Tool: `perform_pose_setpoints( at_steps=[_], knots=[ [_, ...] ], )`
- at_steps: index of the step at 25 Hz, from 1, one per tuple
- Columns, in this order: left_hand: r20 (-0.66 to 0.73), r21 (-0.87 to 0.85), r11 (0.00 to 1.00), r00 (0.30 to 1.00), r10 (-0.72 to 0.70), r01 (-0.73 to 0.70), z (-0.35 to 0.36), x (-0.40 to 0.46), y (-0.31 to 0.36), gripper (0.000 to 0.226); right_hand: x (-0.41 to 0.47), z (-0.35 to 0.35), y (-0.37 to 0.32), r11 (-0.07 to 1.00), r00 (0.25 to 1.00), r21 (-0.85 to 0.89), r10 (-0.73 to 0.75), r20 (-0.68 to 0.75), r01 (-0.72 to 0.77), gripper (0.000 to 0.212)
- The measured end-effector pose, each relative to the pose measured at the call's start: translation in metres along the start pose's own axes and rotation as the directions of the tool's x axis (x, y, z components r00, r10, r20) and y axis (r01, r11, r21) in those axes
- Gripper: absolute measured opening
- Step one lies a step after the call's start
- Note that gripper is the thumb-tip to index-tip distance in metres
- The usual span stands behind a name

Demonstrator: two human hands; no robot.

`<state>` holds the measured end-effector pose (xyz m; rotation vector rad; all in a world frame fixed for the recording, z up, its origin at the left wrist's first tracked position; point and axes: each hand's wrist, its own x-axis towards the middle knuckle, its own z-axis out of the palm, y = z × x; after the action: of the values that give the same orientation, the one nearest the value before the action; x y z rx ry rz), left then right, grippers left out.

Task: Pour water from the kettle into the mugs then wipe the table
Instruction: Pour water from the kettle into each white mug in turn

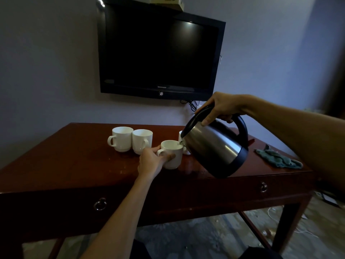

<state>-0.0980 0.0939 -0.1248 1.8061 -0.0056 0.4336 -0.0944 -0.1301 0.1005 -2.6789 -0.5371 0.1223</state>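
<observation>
The dark wooden table is carrying everything, with a black television hanging on the wall behind it. The steel kettle is tilting over the tabletop, its spout sitting just above the rim of the near mug; the right hand is wrapping its fingers closed around the black handle. The left hand is closing on that mug's handle and side, pinning it to the table. Two more mugs are standing touching each other behind, and a fourth mug is mostly hiding behind the kettle. A green cloth is lying near the right edge, waiting for the wipe. Pouring well here likely means tipping slowly, keeping the spout centred over the opening, holding the mug steady, and stopping short of the rim
</observation>
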Motion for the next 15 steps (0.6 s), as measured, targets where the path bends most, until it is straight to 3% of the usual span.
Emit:
perform_pose_setpoints(
  at_steps=[15],
  knots=[
    [0.004, 0.012, 1.000, 1.000, 0.014, -0.014, -0.0003, 0.0015, -0.0031, 0.065, 0.0013, -0.0005, -0.0067, 1.000, 1.000, -0.013, 0.001, 0.016, 0.000, 0.041]
  ],
)
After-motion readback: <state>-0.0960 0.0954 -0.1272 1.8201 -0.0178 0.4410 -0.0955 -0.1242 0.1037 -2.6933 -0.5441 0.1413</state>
